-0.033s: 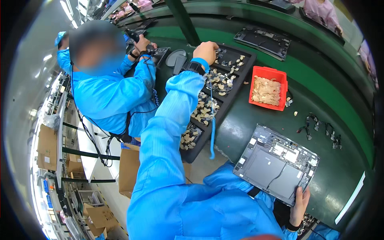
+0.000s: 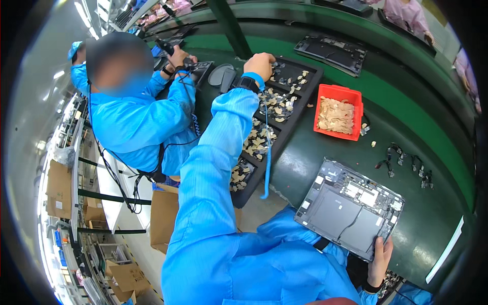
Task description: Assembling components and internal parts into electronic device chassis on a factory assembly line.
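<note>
My left hand (image 2: 258, 66) reaches over the far compartment of a black divided tray (image 2: 310, 90). Its fingers are bent, and the tips are hidden, so whatever they hold does not show. Small tan and dark pieces (image 2: 278, 105) fill the tray's compartments. A blue coiled cord (image 2: 268, 168) dangles from that wrist beside a black watch. At the lower right, my right hand (image 2: 379, 262) grips the near edge of an opened laptop base (image 2: 325, 203), thumb on top. Its battery and circuit board lie exposed, and it tilts at the table's near edge.
A red bin (image 2: 337, 134) of tan pieces stands right of the tray. Dark cable parts (image 2: 399, 155) lie farther right. Another laptop base (image 2: 331, 53) rests at the back. On the left, a co-worker in blue (image 2: 137, 122) holds a dark tool. A cardboard box (image 2: 163, 216) stands below.
</note>
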### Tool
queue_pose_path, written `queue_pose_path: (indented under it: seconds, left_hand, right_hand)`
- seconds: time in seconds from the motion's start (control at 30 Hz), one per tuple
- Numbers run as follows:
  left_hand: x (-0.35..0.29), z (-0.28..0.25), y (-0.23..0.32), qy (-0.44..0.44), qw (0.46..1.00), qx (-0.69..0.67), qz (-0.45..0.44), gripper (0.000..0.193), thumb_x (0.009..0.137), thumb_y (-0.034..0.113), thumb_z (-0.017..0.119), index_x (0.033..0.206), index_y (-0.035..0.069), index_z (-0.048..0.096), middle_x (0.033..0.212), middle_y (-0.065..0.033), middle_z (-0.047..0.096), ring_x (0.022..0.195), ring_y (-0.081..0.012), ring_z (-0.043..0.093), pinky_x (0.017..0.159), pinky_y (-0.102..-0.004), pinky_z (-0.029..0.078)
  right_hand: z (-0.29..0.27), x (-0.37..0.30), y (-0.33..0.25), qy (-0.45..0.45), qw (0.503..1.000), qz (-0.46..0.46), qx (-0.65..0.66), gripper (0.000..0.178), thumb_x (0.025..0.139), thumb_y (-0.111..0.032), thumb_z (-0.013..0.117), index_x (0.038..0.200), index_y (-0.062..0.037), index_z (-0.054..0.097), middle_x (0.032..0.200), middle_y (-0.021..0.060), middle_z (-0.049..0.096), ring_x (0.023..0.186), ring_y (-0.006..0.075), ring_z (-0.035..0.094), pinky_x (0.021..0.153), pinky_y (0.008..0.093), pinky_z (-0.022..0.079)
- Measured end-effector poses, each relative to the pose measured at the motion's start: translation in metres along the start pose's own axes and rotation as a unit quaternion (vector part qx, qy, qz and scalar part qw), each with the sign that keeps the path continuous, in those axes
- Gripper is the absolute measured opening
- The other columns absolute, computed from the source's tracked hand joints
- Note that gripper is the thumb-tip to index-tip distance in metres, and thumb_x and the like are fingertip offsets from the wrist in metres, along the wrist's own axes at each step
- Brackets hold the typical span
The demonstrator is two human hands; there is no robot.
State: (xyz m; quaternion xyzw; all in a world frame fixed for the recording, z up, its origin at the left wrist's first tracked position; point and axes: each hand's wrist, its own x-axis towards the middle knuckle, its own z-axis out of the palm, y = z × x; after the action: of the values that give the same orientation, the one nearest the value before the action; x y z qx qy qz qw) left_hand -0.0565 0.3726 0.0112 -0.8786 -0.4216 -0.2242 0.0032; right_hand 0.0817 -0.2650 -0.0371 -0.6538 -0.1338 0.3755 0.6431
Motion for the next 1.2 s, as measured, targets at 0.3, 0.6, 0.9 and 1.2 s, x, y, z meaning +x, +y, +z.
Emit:
queue_pose_path:
  seconds: [0.3,0.6,0.9,1.2]
  left_hand:
    - [0.021,0.024,-0.017,-0.078,0.996,-0.036,-0.031,0.031,0.084,0.029,0.08,0.11,0.012,0.079,0.099,-0.01,0.078,0.095,-0.0299,0.074,0.086,-0.0392,0.058]
    - [0.017,-0.007,-0.01,0.005,0.97,-0.24,0.034,0.021,0.079,0.013,0.08,0.095,0.001,0.077,0.084,-0.0122,0.077,0.08,-0.0199,0.076,0.077,-0.032,0.06]
    - [-0.067,-0.163,0.089,-0.034,0.94,-0.315,0.124,0.024,0.089,0.011,0.076,0.11,0.0,0.073,0.087,-0.0065,0.074,0.078,-0.0088,0.065,0.071,-0.0267,0.055]
    - [-0.222,-0.201,0.166,-0.152,0.759,-0.631,0.047,0.039,0.096,-0.007,0.062,0.133,-0.005,0.051,0.11,-0.0077,0.059,0.103,-0.0211,0.07,0.091,-0.0321,0.059]
  right_hand:
    - [-0.008,0.001,0.007,-0.019,0.999,-0.016,0.022,0.05,0.107,-0.022,0.058,0.146,0.0053,0.045,0.131,0.0099,0.061,0.115,0.0143,0.058,0.103,0.0303,0.044]
    - [-0.013,-0.01,0.008,0.055,0.998,0.039,-0.012,0.051,0.104,-0.025,0.064,0.141,0.0095,0.052,0.138,0.0222,0.058,0.122,0.0261,0.056,0.105,0.0387,0.045]
    - [0.001,0.007,-0.028,0.104,0.953,-0.063,-0.279,0.051,0.099,-0.024,0.071,0.131,0.0136,0.06,0.11,0.0248,0.071,0.094,0.0253,0.068,0.084,0.037,0.056]
    - [-0.01,0.004,-0.043,0.232,0.898,-0.264,-0.266,0.027,0.098,-0.009,0.071,0.116,0.0106,0.069,0.1,0.0209,0.074,0.087,0.024,0.071,0.077,0.0319,0.059]
